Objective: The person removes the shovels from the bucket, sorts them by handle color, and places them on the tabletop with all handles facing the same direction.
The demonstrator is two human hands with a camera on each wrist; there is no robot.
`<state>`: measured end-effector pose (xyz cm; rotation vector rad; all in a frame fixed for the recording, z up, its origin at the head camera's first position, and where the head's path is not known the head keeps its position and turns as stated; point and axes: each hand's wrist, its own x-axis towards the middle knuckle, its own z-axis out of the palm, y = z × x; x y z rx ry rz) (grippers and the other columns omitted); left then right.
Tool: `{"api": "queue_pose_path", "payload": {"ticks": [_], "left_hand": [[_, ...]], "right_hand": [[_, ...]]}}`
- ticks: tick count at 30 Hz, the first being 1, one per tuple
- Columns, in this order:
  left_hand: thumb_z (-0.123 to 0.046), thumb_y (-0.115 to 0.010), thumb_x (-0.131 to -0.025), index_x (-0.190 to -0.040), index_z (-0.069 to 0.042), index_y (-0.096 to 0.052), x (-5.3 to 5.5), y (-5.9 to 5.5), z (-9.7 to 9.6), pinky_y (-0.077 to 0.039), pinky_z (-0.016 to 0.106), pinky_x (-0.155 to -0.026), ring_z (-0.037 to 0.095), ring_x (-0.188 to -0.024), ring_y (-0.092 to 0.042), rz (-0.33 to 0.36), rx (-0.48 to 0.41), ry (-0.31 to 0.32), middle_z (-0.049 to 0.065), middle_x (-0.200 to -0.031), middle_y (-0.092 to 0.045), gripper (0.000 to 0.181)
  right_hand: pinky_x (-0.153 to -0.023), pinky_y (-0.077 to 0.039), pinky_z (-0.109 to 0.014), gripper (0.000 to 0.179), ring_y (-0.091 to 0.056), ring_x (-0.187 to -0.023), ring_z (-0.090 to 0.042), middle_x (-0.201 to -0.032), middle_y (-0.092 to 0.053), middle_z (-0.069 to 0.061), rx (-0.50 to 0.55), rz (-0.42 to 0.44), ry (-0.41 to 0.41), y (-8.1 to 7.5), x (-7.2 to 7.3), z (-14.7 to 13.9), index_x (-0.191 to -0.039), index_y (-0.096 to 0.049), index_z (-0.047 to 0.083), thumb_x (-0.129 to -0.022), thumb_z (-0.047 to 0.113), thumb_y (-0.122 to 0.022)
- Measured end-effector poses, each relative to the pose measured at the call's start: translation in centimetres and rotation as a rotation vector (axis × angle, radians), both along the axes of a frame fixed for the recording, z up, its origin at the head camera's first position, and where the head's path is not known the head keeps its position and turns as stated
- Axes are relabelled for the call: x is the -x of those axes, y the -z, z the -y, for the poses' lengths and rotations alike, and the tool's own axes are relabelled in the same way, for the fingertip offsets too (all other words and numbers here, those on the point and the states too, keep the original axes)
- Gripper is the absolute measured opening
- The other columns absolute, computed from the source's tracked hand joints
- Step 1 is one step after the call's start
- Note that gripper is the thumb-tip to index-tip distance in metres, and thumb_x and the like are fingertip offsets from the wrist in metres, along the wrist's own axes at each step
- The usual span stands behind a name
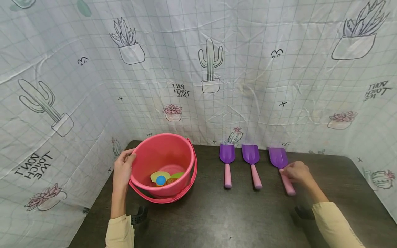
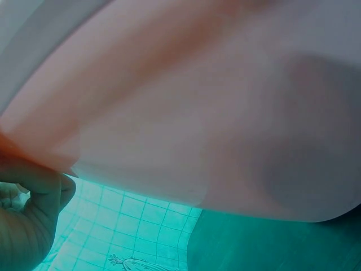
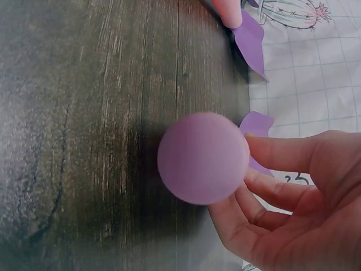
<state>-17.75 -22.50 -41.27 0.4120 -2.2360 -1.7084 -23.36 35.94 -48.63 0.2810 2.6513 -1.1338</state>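
Note:
My left hand [image 1: 122, 168] grips the left rim of a pink bucket [image 1: 161, 151], which leans toward me at the left of the table. Inside lie a blue ball [image 1: 161, 180] and some yellow, green and orange pieces, partly hidden by the near wall. In the left wrist view the bucket's wall [image 2: 186, 113] fills most of the picture. At the right, my right hand [image 1: 298, 172] pinches the pink handle of a toy shovel [image 1: 278, 158] with a purple blade. The right wrist view shows the handle's round end [image 3: 203, 158] close up, fingers around the handle behind it.
Two more purple shovels with pink handles, one [image 1: 227, 155] and another [image 1: 251, 155], lie side by side between the bucket and my right hand. A dark wooden table [image 1: 229, 220] carries everything. A white curtain [image 1: 254, 75] with cactus drawings hangs along its back and sides.

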Motion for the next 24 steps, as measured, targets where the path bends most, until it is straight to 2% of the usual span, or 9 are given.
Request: {"api": "queue_pose_path", "payload": {"ticks": [6,11,15,18,19,21,24], "left_hand": [[-0.027,-0.048,-0.099,-0.127,-0.007,-0.056,-0.1,-0.2,-0.1,-0.053,0.026,-0.069,0.026,-0.088,-0.060,0.005,0.001,0.011,0.018,-0.104,-0.060,0.036],[-0.027,-0.048,-0.099,-0.127,-0.007,-0.056,-0.1,-0.2,-0.1,-0.053,0.025,-0.069,0.026,-0.088,-0.060,0.010,-0.002,0.004,0.018,-0.103,-0.060,0.035],[-0.027,-0.048,-0.099,-0.127,-0.007,-0.056,-0.1,-0.2,-0.2,-0.052,0.026,-0.068,0.025,-0.087,-0.060,0.013,0.001,0.002,0.018,-0.103,-0.060,0.035],[-0.026,-0.049,-0.099,-0.127,-0.007,-0.056,-0.1,-0.2,-0.2,-0.052,0.026,-0.068,0.025,-0.086,-0.060,0.013,-0.003,0.004,0.018,-0.103,-0.060,0.035],[-0.026,-0.049,-0.099,-0.127,-0.007,-0.056,-0.1,-0.3,-0.2,-0.052,0.026,-0.068,0.025,-0.086,-0.060,0.014,-0.003,0.004,0.018,-0.103,-0.060,0.035],[-0.026,-0.049,-0.099,-0.127,-0.007,-0.056,-0.1,-0.3,-0.2,-0.052,0.025,-0.068,0.025,-0.086,-0.060,0.014,-0.004,0.005,0.018,-0.103,-0.059,0.035],[-0.026,-0.048,-0.099,-0.127,-0.007,-0.057,-0.1,-0.3,-0.2,-0.052,0.025,-0.067,0.025,-0.086,-0.060,0.014,-0.004,0.004,0.018,-0.103,-0.060,0.035]], "right_hand": [[-0.062,-0.055,-0.034,0.034,-0.063,-0.068,-0.015,-0.075,-0.066,-0.009,0.020,-0.014,0.008,-0.1,0.1,-0.1,-0.100,-0.063,-0.018,-0.089,0.013,-0.057],[-0.060,-0.055,-0.031,0.048,-0.064,-0.067,-0.016,-0.075,-0.067,-0.013,0.018,-0.079,0.030,-1.0,0.1,0.1,-0.109,-0.057,-0.022,-0.095,0.024,-0.054],[-0.067,-0.056,-0.032,0.059,-0.068,-0.079,-0.022,-0.098,-0.065,-0.031,0.089,-0.110,0.042,-2.4,0.2,0.7,-0.121,-0.046,-0.024,-0.098,0.030,-0.050],[-0.074,-0.055,-0.031,0.063,-0.067,-0.086,-0.017,-0.112,-0.059,-0.035,0.205,-0.118,0.013,-3.8,0.2,1.4,-0.128,-0.037,-0.025,-0.100,0.031,-0.046],[-0.075,-0.054,-0.030,0.064,-0.066,-0.087,-0.013,-0.112,-0.060,-0.034,0.249,-0.119,0.000,-4.4,0.1,1.7,-0.130,-0.035,-0.025,-0.101,0.031,-0.046],[-0.078,-0.054,-0.031,0.066,-0.065,-0.086,-0.006,-0.104,-0.066,-0.021,0.344,-0.130,-0.025,-5.4,0.0,2.2,-0.132,-0.030,-0.026,-0.101,0.030,-0.046],[-0.081,-0.053,-0.031,0.069,-0.064,-0.084,-0.001,-0.102,-0.066,-0.005,0.431,-0.137,-0.059,-7.0,-0.3,3.1,-0.133,-0.029,-0.025,-0.100,0.032,-0.049]]}}
